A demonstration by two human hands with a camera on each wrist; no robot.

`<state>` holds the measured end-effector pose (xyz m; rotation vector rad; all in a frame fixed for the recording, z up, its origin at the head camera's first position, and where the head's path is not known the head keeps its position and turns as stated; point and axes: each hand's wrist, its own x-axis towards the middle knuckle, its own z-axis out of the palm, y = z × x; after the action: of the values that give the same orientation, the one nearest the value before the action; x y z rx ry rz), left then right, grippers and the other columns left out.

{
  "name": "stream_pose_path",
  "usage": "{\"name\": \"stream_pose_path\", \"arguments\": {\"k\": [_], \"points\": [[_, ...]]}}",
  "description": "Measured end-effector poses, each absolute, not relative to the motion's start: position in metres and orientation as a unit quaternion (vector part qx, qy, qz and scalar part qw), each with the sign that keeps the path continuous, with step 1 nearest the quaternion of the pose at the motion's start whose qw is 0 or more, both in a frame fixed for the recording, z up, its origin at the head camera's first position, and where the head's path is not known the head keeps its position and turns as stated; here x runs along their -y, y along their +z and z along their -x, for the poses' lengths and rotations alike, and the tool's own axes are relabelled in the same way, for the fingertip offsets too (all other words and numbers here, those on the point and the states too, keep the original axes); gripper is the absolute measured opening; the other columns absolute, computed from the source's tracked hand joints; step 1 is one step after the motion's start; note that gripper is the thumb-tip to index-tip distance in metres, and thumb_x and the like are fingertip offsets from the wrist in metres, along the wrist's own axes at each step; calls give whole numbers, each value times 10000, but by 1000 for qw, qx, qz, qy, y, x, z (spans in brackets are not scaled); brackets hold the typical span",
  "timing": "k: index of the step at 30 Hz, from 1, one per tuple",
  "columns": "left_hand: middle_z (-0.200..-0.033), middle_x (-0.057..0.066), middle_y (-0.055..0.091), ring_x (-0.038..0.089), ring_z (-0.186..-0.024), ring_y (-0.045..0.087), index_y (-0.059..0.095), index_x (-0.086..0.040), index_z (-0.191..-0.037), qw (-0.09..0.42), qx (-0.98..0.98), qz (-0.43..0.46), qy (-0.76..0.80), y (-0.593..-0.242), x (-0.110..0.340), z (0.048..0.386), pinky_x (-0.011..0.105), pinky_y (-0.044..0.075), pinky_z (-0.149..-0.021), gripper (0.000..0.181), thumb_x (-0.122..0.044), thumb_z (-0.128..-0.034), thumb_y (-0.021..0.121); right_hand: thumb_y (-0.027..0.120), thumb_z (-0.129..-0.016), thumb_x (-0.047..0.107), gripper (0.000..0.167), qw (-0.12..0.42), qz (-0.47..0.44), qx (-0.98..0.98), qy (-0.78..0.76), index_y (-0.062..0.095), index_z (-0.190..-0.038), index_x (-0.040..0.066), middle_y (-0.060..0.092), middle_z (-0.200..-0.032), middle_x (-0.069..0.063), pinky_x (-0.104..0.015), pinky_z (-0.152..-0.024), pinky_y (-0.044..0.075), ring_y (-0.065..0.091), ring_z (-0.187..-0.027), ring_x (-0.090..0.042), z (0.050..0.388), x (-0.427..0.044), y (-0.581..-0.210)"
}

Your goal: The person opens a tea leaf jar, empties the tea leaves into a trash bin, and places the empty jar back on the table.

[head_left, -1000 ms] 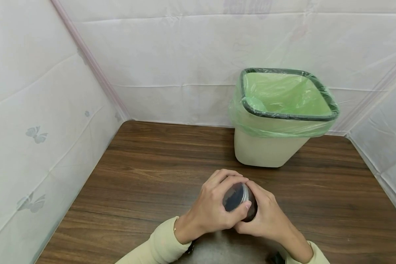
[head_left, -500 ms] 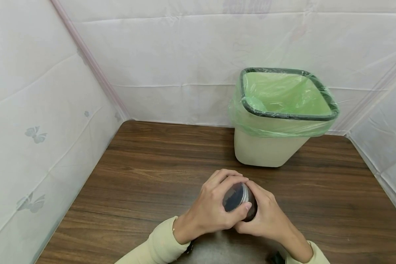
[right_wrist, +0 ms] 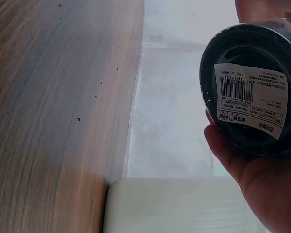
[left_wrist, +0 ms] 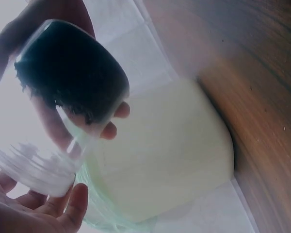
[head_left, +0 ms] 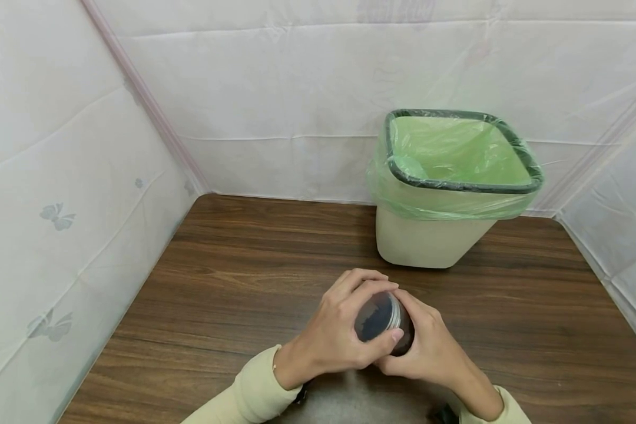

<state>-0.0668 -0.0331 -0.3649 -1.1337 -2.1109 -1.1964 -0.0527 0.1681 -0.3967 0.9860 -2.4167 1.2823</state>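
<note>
A clear jar [left_wrist: 72, 73] partly filled with dark, crumbly-looking stuff is held tilted above the table between both hands. My left hand [head_left: 339, 327] grips its clear lid [head_left: 376, 318] round the edge, with the thumb on the near side. My right hand [head_left: 434, 347] is wrapped round the jar's body. In the left wrist view the lid [left_wrist: 39, 170] shows ridges and sits at the jar's mouth; whether it is loose I cannot tell. The right wrist view shows the jar's dark base, bearing a white barcode label [right_wrist: 252, 97].
A cream waste bin [head_left: 429, 241] with a dark rim and a green liner [head_left: 456, 147] stands behind the hands, toward the right. Beneath lies a dark wood-grain table [head_left: 233, 282]. Pale sheeting [head_left: 275, 100] encloses its back and sides.
My left hand, with the lid, has shifted very slightly left, and its forearm has moved left too. My right hand has stayed in nearly the same place on the jar.
</note>
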Motion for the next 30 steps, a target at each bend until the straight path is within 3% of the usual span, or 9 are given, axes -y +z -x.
{"name": "stream_pose_path", "arguments": {"k": [8,16,24,30], "points": [[-1314,43,563,165,-1222,532,634,-124,-1309,213,748,455,-434,-360,39,71,310,451,-1016,488,-407,-910,647,907,-699,248,805,82,-341,810,471,516,-1398,173,651,-1156,28,-316,-742,569,662,-933,-143,52,-171,-396],[-1340,71,556,197,-1222,540,627,-102,-1305,220,727,495,-422,-358,42,73,348,441,-1026,513,-452,-930,601,882,-704,219,782,58,-366,781,503,515,-1392,151,667,-1119,0,-316,-710,570,673,-890,-168,52,-172,-395],[-1336,92,565,192,-1237,542,620,-85,-1305,229,705,535,-405,-355,42,76,319,427,-1043,551,-489,-934,567,860,-677,168,674,38,-382,760,525,575,-1284,102,672,-1070,7,-316,-673,569,673,-848,-158,51,-175,-396],[-1364,84,557,177,-1274,519,621,-94,-1304,224,688,567,-394,-352,41,76,318,419,-1038,575,-446,-853,669,848,-741,237,661,24,-406,742,532,560,-1324,123,668,-1114,-24,-332,-720,569,675,-898,-179,54,-176,-396]]}}
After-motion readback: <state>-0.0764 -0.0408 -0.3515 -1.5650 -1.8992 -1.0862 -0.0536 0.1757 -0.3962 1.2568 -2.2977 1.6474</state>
